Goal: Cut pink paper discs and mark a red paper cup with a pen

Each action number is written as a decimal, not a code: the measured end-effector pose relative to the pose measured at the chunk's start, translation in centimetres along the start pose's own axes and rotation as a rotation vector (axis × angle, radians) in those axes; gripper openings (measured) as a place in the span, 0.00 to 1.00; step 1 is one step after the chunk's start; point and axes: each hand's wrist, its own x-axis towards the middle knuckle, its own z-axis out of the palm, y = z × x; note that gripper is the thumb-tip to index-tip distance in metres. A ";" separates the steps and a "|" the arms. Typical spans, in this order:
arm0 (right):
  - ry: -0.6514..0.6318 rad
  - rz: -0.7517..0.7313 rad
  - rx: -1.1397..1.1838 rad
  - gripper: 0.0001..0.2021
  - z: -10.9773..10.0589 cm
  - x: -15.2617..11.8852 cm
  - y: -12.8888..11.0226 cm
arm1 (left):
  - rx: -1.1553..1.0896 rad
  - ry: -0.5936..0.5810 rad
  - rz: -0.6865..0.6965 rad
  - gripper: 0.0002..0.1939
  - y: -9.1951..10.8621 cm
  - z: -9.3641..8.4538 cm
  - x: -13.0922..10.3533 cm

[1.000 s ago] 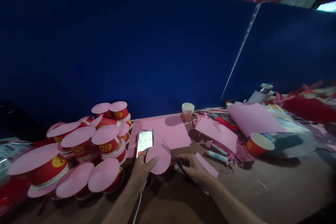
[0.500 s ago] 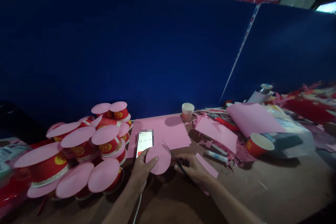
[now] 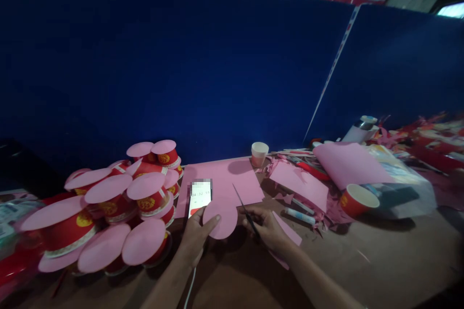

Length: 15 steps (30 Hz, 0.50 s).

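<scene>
My left hand (image 3: 197, 234) pinches a round pink paper disc (image 3: 225, 222) at its left edge, thumb on top. In my right hand (image 3: 266, 227) are dark scissors (image 3: 247, 213), their thin blades pointing up and left, just off the disc's right edge. Behind the disc, a lit phone (image 3: 200, 195) with a running timer lies on a large pink sheet (image 3: 228, 176). A narrow pink paper piece (image 3: 288, 231) rests on the table beside my right wrist.
Red paper cups (image 3: 147, 203) topped with pink discs crowd the left. A white cup (image 3: 259, 153) stands at the back. Pink scraps (image 3: 300, 183), a glue tube (image 3: 299, 216) and a tipped red cup (image 3: 358, 200) lie on the right. A blue partition (image 3: 217, 67) rises behind the table (image 3: 362, 256).
The scissors have shifted slightly right and up off the disc's edge. The disc and both hands have moved only a little to the right.
</scene>
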 end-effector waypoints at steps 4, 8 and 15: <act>0.051 0.035 0.046 0.22 0.0 0.3 0.7 | -0.004 -0.010 -0.009 0.22 -0.1 -0.1 0.1; 0.064 0.040 0.066 0.20 0.0 0.4 0.9 | -0.020 -0.033 0.000 0.20 -0.2 -0.2 0.2; 0.072 0.035 0.054 0.19 -0.1 0.5 1.0 | -0.025 -0.053 0.027 0.15 -1.0 -0.6 0.4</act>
